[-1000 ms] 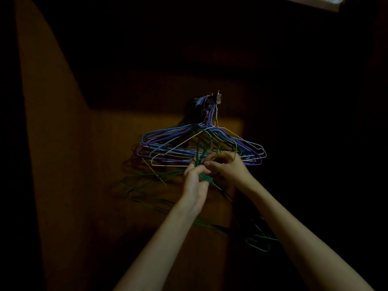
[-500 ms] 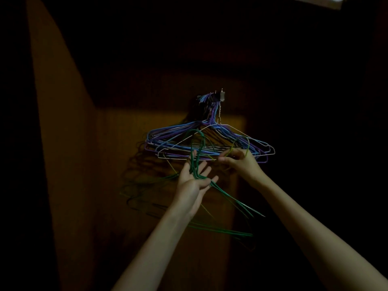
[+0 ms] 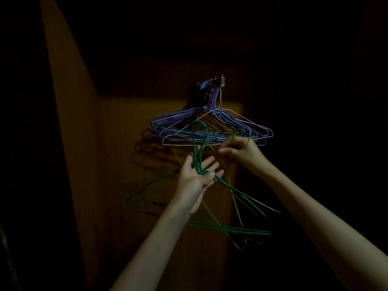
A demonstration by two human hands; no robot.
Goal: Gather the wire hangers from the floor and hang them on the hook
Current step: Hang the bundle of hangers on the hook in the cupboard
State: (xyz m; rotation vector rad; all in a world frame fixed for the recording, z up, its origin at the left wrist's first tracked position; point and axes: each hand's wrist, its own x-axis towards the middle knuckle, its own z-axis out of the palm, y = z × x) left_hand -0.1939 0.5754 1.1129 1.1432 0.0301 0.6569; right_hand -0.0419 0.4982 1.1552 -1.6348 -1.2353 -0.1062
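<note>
— What's the left hand (image 3: 196, 177) doing, there at centre frame?
— Palm up, fingers spread, thumb pressing the necks of the green hangers (image 3: 228, 206); their bodies droop toward the lower right.
— And the right hand (image 3: 241, 151)?
— Just right of it, fingers curled, pinching a yellow-green wire (image 3: 248, 138).
— The rest?
— Blue and purple hangers (image 3: 180, 128) and one white hanger (image 3: 241, 118) hang from the hook (image 3: 222, 81), above centre, on a dim wooden wall (image 3: 126, 164).
</note>
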